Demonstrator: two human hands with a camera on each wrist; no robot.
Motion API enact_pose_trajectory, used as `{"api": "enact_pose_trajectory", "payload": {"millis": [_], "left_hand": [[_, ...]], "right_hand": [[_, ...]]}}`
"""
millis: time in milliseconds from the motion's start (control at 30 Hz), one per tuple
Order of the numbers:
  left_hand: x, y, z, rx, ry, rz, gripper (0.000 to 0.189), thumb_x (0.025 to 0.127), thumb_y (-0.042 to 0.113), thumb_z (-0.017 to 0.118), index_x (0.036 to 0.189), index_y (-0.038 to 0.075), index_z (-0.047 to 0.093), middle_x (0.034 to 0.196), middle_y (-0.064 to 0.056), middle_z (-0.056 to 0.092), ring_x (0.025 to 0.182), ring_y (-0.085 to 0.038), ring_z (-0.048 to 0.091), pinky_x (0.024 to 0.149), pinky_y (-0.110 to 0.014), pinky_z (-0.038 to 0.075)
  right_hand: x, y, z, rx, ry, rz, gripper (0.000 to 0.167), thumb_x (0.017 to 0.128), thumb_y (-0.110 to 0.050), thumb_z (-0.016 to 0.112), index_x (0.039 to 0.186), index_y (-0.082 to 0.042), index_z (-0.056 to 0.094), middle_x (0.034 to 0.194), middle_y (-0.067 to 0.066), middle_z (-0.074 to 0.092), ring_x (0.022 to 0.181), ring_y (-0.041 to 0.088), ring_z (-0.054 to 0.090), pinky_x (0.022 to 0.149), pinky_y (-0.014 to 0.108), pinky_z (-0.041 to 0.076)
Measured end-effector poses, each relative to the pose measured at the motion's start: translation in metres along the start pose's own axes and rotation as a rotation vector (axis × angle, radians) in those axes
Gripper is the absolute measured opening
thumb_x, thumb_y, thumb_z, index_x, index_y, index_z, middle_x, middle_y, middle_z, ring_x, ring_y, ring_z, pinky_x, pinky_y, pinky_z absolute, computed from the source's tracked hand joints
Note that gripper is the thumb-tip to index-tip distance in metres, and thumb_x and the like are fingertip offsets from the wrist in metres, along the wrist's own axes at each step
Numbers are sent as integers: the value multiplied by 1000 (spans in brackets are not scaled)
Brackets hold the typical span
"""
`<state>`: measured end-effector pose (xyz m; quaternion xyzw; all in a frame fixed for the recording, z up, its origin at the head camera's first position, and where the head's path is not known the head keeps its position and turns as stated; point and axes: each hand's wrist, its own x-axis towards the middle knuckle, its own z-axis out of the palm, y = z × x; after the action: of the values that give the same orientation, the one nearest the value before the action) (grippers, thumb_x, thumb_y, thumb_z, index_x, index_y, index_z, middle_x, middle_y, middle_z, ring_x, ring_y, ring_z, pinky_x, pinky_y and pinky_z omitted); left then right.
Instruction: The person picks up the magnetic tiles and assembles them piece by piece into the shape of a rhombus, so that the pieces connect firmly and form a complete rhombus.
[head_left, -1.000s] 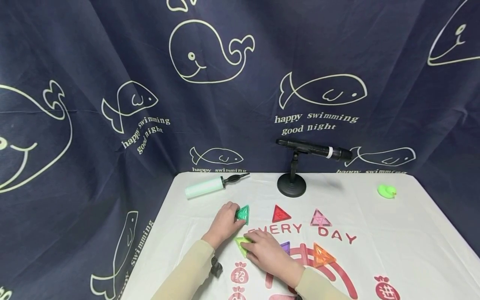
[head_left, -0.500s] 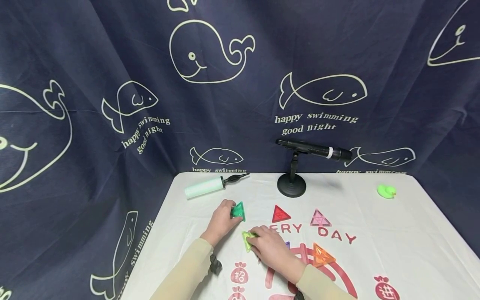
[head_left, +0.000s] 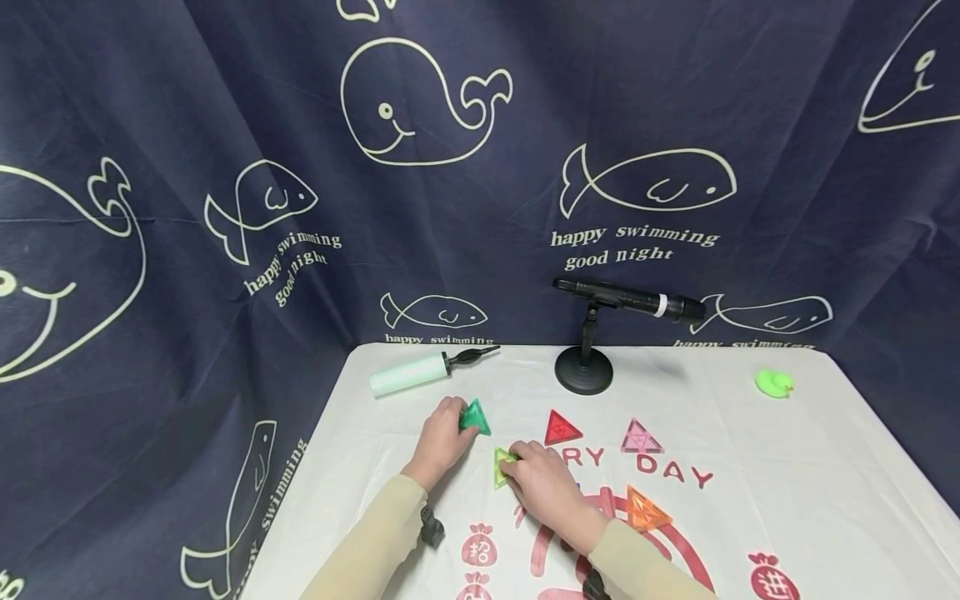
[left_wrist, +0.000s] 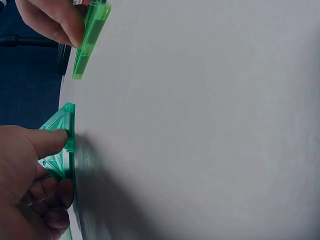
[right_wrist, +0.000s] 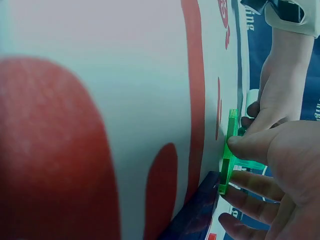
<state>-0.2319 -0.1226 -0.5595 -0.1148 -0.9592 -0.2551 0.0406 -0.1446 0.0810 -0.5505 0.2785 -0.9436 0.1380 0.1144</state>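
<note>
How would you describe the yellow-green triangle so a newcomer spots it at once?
On the white table, find the black microphone stand near the far edge, then come nearer and left. The right hand pinches the yellow-green triangle, nearer than the teal triangle in the left hand. Its yellowish tint sets it apart from the teal one and the red triangle beyond.

White-covered table (head_left: 795, 467), red lettering (head_left: 672, 469). Toward far edge: pale green pump (head_left: 408, 375) lying flat, black nozzle (head_left: 469, 357) rightward; black microphone stand (head_left: 584, 372), upright; green duck (head_left: 773, 384) at right. Mid-table: red triangle (head_left: 561, 428), pink triangle (head_left: 641, 437) right of it, orange triangle (head_left: 645, 511) nearer. Purple tile (right_wrist: 192, 212) mostly hidden in head view.
</note>
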Motion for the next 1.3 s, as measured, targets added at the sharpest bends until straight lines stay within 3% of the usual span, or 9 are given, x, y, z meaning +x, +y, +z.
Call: {"api": "enact_pose_trajectory", "payload": {"millis": [200, 533, 867, 1100, 1300], "left_hand": [[-1, -2, 0, 4, 45, 17, 21, 93, 10, 77, 108, 5, 63, 94, -2, 57, 82, -15, 58, 78, -39, 56], [-1, 0, -2, -8, 49, -19, 18, 94, 11, 76, 105, 6, 62, 92, -3, 58, 79, -14, 57, 73, -34, 55], [0, 5, 0, -27, 21, -31, 15, 95, 10, 74, 105, 6, 64, 90, 0, 56, 77, -13, 55, 73, -33, 54], [1, 7, 3, 8, 23, 2, 18, 92, 5, 69, 110, 1, 67, 94, -3, 60, 79, -14, 57, 74, -36, 56], [2, 9, 7, 45, 21, 26, 13, 93, 7, 70, 105, 1, 71, 90, -4, 62, 75, -13, 58, 70, -34, 56]], "right_hand": [[7, 3, 4, -2, 31, -7, 17, 87, -16, 85, 104, -15, 82, 104, 8, 68, 85, 23, 62, 72, 41, 55], [23, 4, 3, -11, 9, 41, 16, 85, -18, 88, 99, -14, 83, 94, 6, 63, 76, 23, 59, 64, 38, 51], [37, 12, 7, 2, 1, 78, 13, 85, -18, 87, 97, -15, 83, 92, 5, 63, 77, 22, 60, 65, 40, 51], [46, 16, 10, 23, -19, 115, 13, 86, -17, 86, 99, -14, 83, 95, 6, 65, 80, 23, 61, 70, 41, 54], [51, 18, 12, 19, -21, 121, 12, 87, -17, 86, 98, -14, 83, 94, 6, 64, 79, 22, 60, 69, 40, 54]]}}
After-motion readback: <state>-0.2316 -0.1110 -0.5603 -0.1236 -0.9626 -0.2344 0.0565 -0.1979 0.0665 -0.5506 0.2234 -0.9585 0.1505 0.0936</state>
